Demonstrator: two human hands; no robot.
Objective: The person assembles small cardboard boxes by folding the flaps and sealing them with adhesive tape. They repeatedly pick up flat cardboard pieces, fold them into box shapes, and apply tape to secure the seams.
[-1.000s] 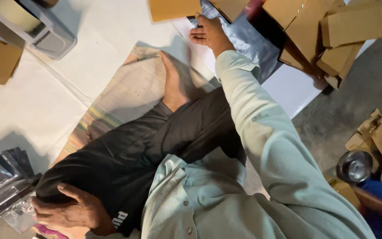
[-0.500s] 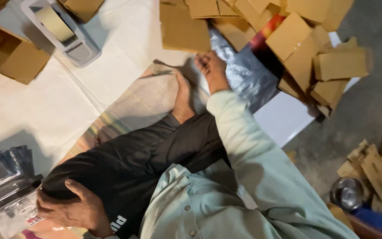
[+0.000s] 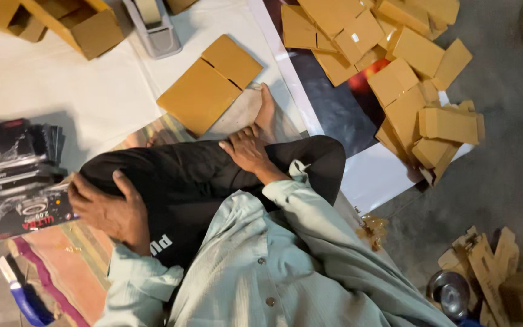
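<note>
— Where do we have our hands?

— Both rest on our own legs. The right hand lies palm down on the shin of the black trousers, fingers loosely spread, gripping nothing. The left hand cups the bent knee at about eight o'clock, fingers curled over the cloth, holding nothing else.

— And the nearest thing to the right hand?

— The flat cardboard box, folded and lying on the white sheet at about eleven o'clock from that hand, near but apart from it. Our bare foot sits just beside its lower corner.

— What lies by the left hand?

— A stack of dark printed packets at nine o'clock, just beside the knee. Below it, a striped mat and a blue-handled tool.

— Farther out?

— A grey tape dispenser at twelve o'clock, an open cardboard box to its left, and a heap of folded cardboard boxes at two o'clock. At five o'clock, a small metal bowl on the grey floor among cardboard scraps.
</note>
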